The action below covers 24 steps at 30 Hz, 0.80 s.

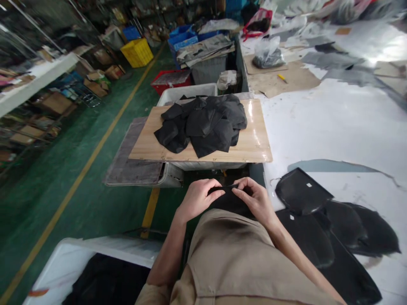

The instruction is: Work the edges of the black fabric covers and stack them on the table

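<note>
Both my hands pinch the upper edge of a black fabric piece [228, 198] in front of my body. My left hand [203, 195] grips it with thumb and fingers from the left side. A short way to the right, my right hand [252, 195] holds the same edge. The lower part of the piece is hidden behind my tan clothing. Beyond my hands, a heap of black fabric pieces [206, 120] lies on a wooden board [259, 140]. Flat black shaped pieces [303, 190], some with small white labels, overlap on the white table to my right.
A white bin [57, 262] with black material stands at lower left. The white table [318, 123] at right bears brown paper [295, 78], a yellow cutter [282, 78] and a plastic bag [269, 57]. Farther off are a red crate [171, 80], a yellow crate [136, 53] and shelves at left.
</note>
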{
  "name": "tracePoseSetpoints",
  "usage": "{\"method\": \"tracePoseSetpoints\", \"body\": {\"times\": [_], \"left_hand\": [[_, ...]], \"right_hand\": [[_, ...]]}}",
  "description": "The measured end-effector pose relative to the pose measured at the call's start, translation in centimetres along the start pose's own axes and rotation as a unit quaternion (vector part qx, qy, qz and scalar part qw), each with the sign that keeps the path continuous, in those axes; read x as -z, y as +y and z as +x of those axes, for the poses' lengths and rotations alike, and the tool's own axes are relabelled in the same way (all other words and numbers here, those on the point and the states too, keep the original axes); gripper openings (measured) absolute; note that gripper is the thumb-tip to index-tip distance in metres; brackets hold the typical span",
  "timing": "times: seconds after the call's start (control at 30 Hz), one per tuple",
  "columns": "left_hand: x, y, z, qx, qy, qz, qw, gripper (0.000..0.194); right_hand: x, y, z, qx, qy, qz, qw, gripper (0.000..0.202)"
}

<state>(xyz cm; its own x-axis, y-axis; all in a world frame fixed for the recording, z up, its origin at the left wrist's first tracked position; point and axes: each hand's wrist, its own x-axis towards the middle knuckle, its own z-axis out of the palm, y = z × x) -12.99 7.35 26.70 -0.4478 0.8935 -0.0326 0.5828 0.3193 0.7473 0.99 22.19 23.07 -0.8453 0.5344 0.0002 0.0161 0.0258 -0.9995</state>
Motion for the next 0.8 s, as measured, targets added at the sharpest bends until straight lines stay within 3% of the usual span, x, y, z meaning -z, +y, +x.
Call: {"method": "tracePoseSetpoints", "body": {"times": [0.27, 0.4, 0.6, 0.8], "left_hand": [[-4.1, 1.1, -0.3, 0.042, 0.097, -0.061, 0.993, 0.024], [-5.0, 1.8, -1.2, 0.076, 0.116, -0.08, 0.987, 0.023], [-6.7, 3.0, -1.6, 0.11, 0.157, -0.063, 0.979, 0.023], [-7.6, 3.8, -1.5, 0.128, 0.147, -0.043, 0.98, 0.024]], "right_hand": [[2.4, 0.9, 1.2, 0.064, -0.105, -0.023, 0.992, 0.011], [3.4, 1.5, 1.2, 0.085, -0.124, -0.029, 0.988, 0.02], [4.9, 2.7, 0.8, 0.119, -0.151, -0.051, 0.98, 0.013], [6.2, 3.5, 0.7, 0.152, -0.15, -0.055, 0.975, 0.011]]}}
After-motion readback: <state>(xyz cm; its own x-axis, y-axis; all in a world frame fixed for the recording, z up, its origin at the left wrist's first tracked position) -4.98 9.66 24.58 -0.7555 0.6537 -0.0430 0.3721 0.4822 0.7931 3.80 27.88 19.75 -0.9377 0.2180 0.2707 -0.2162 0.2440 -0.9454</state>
